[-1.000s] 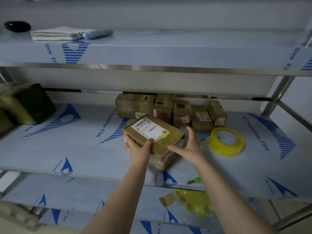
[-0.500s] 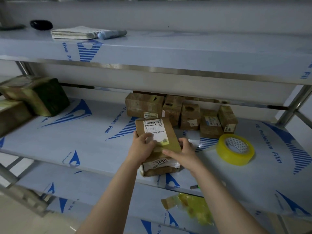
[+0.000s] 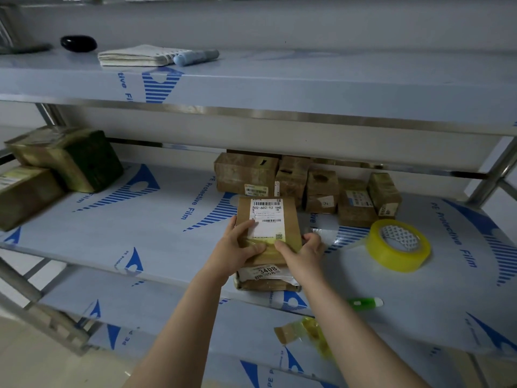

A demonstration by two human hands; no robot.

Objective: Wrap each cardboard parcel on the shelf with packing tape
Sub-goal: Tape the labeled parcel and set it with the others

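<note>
A flat cardboard parcel (image 3: 291, 219) with a white barcode label lies on top of a second parcel (image 3: 265, 280) marked 3408, near the front of the middle shelf (image 3: 156, 236). My left hand (image 3: 237, 247) grips the top parcel's left edge, thumb on its upper face. My right hand (image 3: 303, 254) holds its near right corner, fingers round the right side. A roll of yellow packing tape (image 3: 398, 246) lies flat to the right, and a strip of tape runs from it toward the parcel. Several taped parcels (image 3: 307, 186) stand at the back.
Two larger wrapped boxes (image 3: 61, 158) sit at the shelf's left end. A green cutter (image 3: 363, 303) lies at the front edge by my right arm. Crumpled yellow tape (image 3: 313, 334) lies on the lower shelf. The upper shelf holds a notebook (image 3: 134, 55), a blue marker and a black object.
The top parcel has been turned from a skewed angle and set square on the lower parcel. Both hands stayed on it, shifting to its near end.
</note>
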